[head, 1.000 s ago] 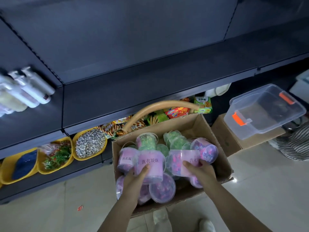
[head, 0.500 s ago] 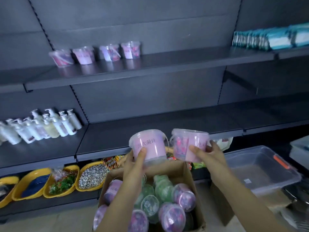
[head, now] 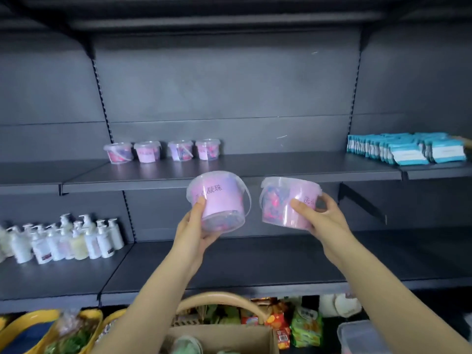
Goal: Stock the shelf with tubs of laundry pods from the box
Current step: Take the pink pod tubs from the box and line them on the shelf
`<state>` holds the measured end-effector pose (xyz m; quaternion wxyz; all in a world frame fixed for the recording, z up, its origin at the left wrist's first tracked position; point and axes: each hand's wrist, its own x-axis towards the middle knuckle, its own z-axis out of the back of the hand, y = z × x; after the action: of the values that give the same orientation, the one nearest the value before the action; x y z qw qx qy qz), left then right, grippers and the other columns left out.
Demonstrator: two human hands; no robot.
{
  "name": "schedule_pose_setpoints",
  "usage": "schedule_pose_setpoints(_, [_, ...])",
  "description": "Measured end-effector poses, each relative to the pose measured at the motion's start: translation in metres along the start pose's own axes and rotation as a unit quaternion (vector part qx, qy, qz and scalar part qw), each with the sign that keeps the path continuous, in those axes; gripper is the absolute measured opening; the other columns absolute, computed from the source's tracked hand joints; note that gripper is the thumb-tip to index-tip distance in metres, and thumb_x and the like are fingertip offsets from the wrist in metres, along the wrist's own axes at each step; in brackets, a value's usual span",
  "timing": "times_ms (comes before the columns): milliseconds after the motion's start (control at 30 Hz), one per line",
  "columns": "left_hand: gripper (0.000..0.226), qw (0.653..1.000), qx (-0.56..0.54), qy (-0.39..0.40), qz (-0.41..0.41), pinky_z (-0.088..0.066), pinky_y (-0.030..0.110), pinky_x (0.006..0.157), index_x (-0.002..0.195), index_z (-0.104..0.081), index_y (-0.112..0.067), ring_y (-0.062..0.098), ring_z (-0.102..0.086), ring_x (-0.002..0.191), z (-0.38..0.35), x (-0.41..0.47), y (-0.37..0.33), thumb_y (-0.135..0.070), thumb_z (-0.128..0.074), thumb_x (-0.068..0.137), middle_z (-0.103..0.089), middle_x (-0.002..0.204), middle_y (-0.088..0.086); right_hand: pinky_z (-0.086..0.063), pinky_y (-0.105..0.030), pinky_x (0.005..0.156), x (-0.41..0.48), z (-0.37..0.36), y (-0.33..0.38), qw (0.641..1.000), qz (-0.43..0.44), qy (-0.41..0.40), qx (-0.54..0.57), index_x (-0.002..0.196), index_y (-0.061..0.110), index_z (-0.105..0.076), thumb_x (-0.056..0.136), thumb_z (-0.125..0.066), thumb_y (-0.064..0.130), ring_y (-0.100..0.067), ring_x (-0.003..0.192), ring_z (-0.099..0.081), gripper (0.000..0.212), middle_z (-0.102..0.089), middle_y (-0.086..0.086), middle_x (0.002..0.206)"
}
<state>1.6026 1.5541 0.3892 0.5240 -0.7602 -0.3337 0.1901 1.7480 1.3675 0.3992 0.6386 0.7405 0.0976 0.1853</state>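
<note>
My left hand [head: 195, 232] grips a clear pink tub of laundry pods [head: 222, 200] from below and the side, held in the air just below the front edge of the grey shelf [head: 293, 167]. My right hand [head: 323, 218] grips a second pink tub [head: 286, 203], tilted a little, beside the first. Several more pink tubs [head: 163, 150] stand in a row at the back left of that shelf. The open cardboard box [head: 250, 339] sits at the bottom of the view, with a green tub [head: 187, 346] showing inside.
White pump bottles [head: 66, 241] crowd the lower shelf on the left. Teal packets [head: 406, 148] are stacked on the upper shelf at the right. Yellow trays [head: 46, 330], snack packs [head: 304, 325], a basket handle [head: 222, 298] and a clear bin [head: 362, 337] lie below.
Both hands lifted the two pink tubs out of the box and raised them to the level of the upper shelf. The view tilted up from the box to the shelves.
</note>
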Motion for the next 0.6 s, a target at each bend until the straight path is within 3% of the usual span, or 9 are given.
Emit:
schedule_pose_setpoints(67, [0.038, 1.0, 0.006, 0.008, -0.014, -0.054, 0.033, 0.082, 0.109, -0.06, -0.017, 0.02, -0.066, 0.102, -0.004, 0.028, -0.009, -0.048, -0.05, 0.09, -0.067, 0.114, 0.009, -0.045, -0.041, 0.102, 0.027, -0.011, 0.008, 1.0, 0.009, 0.018, -0.001, 0.129, 0.023, -0.045, 0.069, -0.08, 0.03, -0.017, 0.102, -0.061, 0.069, -0.061, 0.01, 0.101])
schedule_pose_setpoints(167, [0.038, 1.0, 0.008, 0.011, -0.025, -0.058, 0.029, 0.077, 0.109, -0.06, -0.015, 0.02, -0.066, 0.101, -0.008, 0.076, -0.023, -0.047, -0.051, 0.089, -0.067, 0.115, 0.009, -0.047, -0.041, 0.1, 0.071, -0.033, 0.014, 1.0, 0.014, 0.025, -0.005, 0.131, 0.02, -0.045, 0.067, -0.081, 0.032, -0.018, 0.103, -0.062, 0.075, -0.062, 0.002, 0.112])
schedule_pose_setpoints(367, [0.039, 0.998, 0.014, 0.007, -0.055, -0.053, 0.028, 0.08, 0.113, -0.058, -0.011, 0.018, -0.068, 0.09, -0.009, 0.172, -0.044, -0.042, -0.053, 0.089, -0.068, 0.11, 0.01, -0.049, -0.044, 0.098, 0.162, -0.084, 0.016, 0.999, 0.029, 0.036, -0.025, 0.128, 0.018, -0.046, 0.063, -0.082, 0.033, -0.018, 0.1, -0.063, 0.076, -0.062, 0.004, 0.106])
schedule_pose_setpoints(600, [0.037, 0.998, 0.026, -0.039, -0.048, -0.054, 0.021, 0.07, 0.108, -0.059, -0.006, 0.024, -0.068, 0.09, 0.007, 0.25, -0.034, -0.037, -0.058, 0.088, -0.07, 0.104, 0.016, -0.048, -0.039, 0.096, 0.233, -0.119, -0.009, 0.999, 0.021, 0.006, -0.037, 0.13, 0.017, -0.046, 0.068, -0.081, 0.03, -0.015, 0.095, -0.063, 0.073, -0.063, 0.004, 0.102])
